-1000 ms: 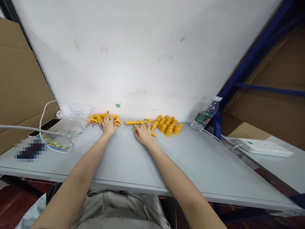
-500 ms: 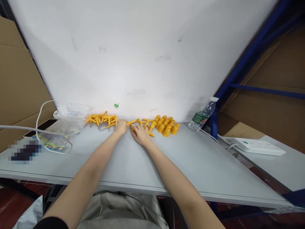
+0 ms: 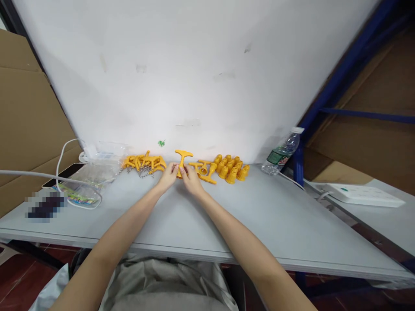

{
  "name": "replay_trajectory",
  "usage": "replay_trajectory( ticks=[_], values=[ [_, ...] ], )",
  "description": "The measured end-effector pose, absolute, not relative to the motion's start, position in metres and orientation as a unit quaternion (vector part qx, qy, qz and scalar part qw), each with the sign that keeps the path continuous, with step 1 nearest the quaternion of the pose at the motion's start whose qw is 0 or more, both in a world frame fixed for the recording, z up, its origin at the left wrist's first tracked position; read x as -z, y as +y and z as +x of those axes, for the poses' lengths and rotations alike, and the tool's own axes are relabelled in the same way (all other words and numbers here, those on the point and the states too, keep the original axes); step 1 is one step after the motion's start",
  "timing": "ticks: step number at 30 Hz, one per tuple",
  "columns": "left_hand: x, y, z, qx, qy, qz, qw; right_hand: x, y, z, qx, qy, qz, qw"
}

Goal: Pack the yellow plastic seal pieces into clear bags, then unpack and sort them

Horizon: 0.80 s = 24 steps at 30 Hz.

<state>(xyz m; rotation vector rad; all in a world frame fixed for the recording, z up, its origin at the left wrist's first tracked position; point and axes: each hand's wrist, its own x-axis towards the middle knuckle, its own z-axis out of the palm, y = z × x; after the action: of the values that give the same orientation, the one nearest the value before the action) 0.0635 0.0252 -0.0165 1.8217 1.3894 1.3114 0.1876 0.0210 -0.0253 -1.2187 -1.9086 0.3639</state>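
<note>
Between my two hands stands a yellow T-shaped plastic handle point(image 3: 183, 154), upright with its crossbar on top. My left hand point(image 3: 168, 177) is closed on its lower part from the left, and my right hand point(image 3: 192, 179) grips it from the right. The fingers hide most of its lower end. Just right of my right hand lie several more yellow T-shaped pieces point(image 3: 208, 179), then a cluster of yellow thimble-shaped cups point(image 3: 231, 174). To the left of my left hand is a heap of yellow hooked pieces point(image 3: 140, 161) with silver ball chains point(image 3: 145, 172).
A plastic bottle point(image 3: 281, 153) leans at the back right, near a white power strip point(image 3: 363, 195) beyond the blue frame point(image 3: 298, 166). At left lie clear plastic bags point(image 3: 97, 170), a phone-like device point(image 3: 66, 173) and a looping white cable point(image 3: 59, 168). A white panel point(image 3: 201, 77) rises behind.
My hands have come together from separate spots among the yellow pieces. A T-shaped handle now stands upright between them. The view has shifted slightly.
</note>
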Motion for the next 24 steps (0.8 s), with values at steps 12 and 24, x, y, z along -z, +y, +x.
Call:
replay_trajectory(
  ticks=[12,24],
  values=[
    [0.006,0.001,0.028,-0.375,0.55,0.744,-0.059,0.023,0.018,0.195,-0.082,-0.795,-0.489,0.351],
    [0.013,0.014,0.015,-0.306,0.544,0.772,-0.121,0.021,0.019,0.199,-0.104,-0.828,-0.438,0.334]
  ],
)
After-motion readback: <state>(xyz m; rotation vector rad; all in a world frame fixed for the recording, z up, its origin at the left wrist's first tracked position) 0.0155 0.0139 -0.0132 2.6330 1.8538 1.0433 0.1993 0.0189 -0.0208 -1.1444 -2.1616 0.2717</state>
